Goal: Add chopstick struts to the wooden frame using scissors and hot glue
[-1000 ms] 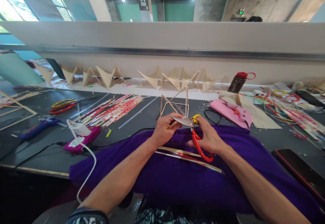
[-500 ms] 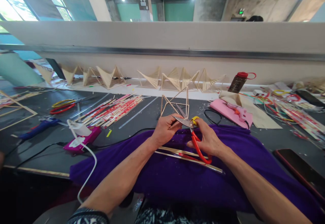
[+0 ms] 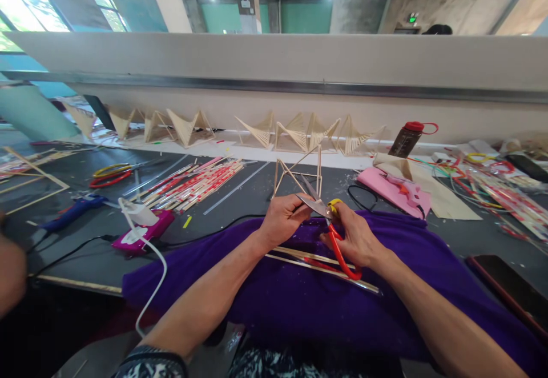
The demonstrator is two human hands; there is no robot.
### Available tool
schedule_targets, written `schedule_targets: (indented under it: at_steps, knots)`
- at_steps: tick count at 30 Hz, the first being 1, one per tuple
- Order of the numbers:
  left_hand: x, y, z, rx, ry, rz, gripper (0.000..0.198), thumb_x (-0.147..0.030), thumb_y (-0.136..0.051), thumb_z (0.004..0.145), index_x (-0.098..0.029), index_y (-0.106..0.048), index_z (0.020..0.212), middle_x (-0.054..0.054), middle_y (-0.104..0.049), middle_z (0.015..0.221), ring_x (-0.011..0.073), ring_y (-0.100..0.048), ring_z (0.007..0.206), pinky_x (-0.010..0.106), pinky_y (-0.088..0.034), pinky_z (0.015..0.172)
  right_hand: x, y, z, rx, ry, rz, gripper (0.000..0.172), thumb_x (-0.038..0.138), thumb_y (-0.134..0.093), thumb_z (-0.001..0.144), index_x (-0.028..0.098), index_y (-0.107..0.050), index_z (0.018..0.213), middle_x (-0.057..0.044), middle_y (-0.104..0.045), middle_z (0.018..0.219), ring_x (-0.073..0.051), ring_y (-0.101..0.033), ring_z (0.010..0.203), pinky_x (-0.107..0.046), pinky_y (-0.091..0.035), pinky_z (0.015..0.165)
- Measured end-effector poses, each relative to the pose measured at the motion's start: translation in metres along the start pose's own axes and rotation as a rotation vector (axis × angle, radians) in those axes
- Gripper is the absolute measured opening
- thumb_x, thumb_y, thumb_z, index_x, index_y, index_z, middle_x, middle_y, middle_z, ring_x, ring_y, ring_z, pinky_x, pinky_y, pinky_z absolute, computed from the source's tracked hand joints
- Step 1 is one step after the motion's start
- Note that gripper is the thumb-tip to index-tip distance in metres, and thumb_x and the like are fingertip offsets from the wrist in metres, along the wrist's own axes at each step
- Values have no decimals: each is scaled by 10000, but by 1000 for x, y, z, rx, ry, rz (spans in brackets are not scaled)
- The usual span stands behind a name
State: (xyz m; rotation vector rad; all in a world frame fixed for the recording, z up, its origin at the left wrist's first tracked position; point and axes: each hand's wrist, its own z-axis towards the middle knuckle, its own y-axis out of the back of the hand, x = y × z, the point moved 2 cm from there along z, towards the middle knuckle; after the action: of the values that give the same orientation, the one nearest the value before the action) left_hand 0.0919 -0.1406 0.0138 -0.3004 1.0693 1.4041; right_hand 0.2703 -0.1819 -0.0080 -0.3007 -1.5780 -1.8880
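Observation:
My right hand (image 3: 358,234) is closed round the scissors (image 3: 341,255), which have red and yellow handles. Their blades are parted and point up and left, close to the fingertips of my left hand (image 3: 282,222). That hand is pinched shut, and whatever sits between its fingers is too small or hidden to name. Just beyond both hands stands a frame of thin wooden sticks (image 3: 319,167), its lower part partly covered by the blades and fingers. Under my hands, several loose wooden sticks (image 3: 317,268) lie on a purple cloth (image 3: 274,298).
Left stand a pink power strip (image 3: 160,225), a blue glue gun (image 3: 71,213), another pair of scissors (image 3: 110,177) and stick bundles (image 3: 201,187). Stick models (image 3: 257,132) line the back. Rightward are a bottle (image 3: 405,140), a pink glue gun (image 3: 405,188) and a phone (image 3: 509,286).
The view has shifted slightly, moving everything a little rightward in the picture. Another person's skin shows more at the left edge. My hands and the scissors keep nearly the same pose.

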Motion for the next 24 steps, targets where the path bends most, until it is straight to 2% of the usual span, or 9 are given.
schedule_targets:
  at_steps: [5, 13, 21, 24]
  knots:
    - [-2, -1, -1, -55, -61, 80, 166, -286, -564, 830, -160, -672, 839, 35, -672, 735, 121, -601, 618, 201, -450, 582, 0, 0, -1, -26, 24, -1, 244, 226, -517, 670, 218, -392, 879, 7, -504, 780, -148, -465, 674, -267, -343, 591]
    - [0, -3, -1, -91, -57, 75, 143, -242, -546, 829, -162, -664, 835, 28, -674, 721, 124, -615, 647, 202, -460, 590, 0, 1, 0, -1, -30, 23, 245, 240, -526, 669, 220, -391, 872, 21, -490, 727, -138, -436, 619, -259, -335, 555]
    - [6, -7, 0, -87, 85, -82, 136, -248, -645, 754, -151, -666, 847, 1, -636, 651, 94, -550, 549, 190, -427, 507, -8, -3, 4, -44, -17, 16, 231, 235, -525, 650, 221, -395, 840, 39, -474, 693, -126, -419, 594, -250, -320, 553]
    - [4, -8, 1, -51, 182, -187, 150, -267, -663, 743, -148, -664, 836, -6, -626, 637, 83, -537, 519, 187, -422, 476, -10, -3, 6, -58, -43, 59, 216, 238, -528, 646, 222, -398, 818, 54, -455, 656, -119, -400, 568, -241, -308, 530]
